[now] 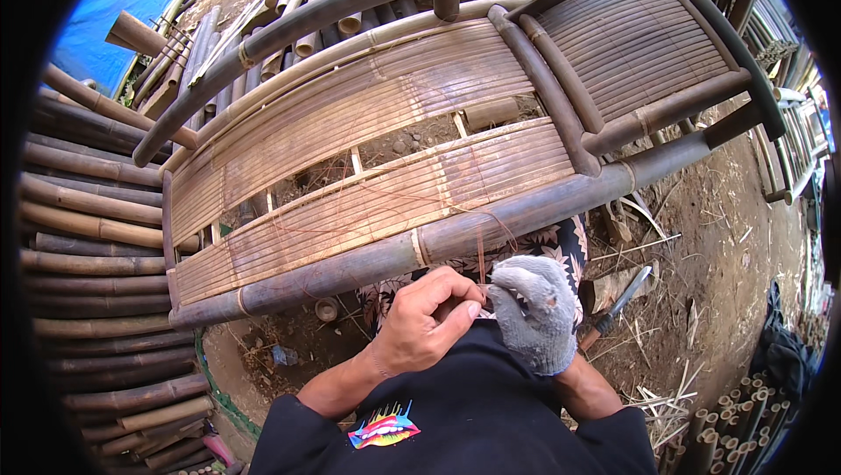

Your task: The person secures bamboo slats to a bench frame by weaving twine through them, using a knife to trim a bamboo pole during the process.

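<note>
Close to my body, my left hand (429, 317) is bare and curled, thumb against bent fingers, pinching a thin reddish-brown cord (481, 251). Right beside it, my right hand (536, 313) wears a grey knitted glove and is closed on the same cord; its fingertips partly hide the grip. From my hands the cord runs up over the thick dark front rail (368, 256) of a bamboo bench (499, 168). More loose strands of it lie tangled across the slatted seat. An open gap with short crosspieces runs between the seat's two slatted panels.
A knife (624, 298) with a wooden handle lies on the ground to my right. Bamboo poles (105, 256) are stacked at the left, with cut pieces (727, 427) at lower right. A small round container (326, 309) stands below the rail. Blue tarp (123, 10) spreads at far left.
</note>
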`<state>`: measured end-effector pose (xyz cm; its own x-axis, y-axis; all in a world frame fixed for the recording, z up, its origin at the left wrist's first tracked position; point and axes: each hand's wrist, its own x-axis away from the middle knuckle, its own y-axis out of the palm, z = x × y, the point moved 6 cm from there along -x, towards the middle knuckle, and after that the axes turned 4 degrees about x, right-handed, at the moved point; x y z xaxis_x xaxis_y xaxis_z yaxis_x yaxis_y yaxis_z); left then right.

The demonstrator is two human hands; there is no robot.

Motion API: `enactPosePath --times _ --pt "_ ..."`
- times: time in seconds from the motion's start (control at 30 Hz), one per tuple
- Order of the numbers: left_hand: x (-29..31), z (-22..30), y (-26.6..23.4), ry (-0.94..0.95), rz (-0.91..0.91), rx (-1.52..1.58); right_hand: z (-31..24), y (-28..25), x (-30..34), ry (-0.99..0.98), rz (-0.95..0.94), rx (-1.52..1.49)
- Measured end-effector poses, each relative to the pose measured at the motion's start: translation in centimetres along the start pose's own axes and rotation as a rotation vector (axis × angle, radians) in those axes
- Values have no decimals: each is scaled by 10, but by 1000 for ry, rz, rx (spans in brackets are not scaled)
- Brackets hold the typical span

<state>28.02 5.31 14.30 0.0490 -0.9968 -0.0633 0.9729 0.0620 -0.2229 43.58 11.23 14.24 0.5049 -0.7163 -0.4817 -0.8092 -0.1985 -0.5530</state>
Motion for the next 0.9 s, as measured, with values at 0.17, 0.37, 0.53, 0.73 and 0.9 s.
enactPosePath --times 0.17,0.37,0.53,0.73,0.9 --pt "8 -9 4 -156 29 340 -18 -14 0 -179 -7 73" --pt "10 -25 10 -320 27 536 -16 -5 0 -261 -76 137" --pt "18 -31 25 -391 58 440 18 -22 8 -142 124 338" --pt "31 -15 84 123 -173 60 42 1 48 1071 -91 -1241" --pt "40 -39 72 95 -403 -1 80 -205 61 392 643 -1181"
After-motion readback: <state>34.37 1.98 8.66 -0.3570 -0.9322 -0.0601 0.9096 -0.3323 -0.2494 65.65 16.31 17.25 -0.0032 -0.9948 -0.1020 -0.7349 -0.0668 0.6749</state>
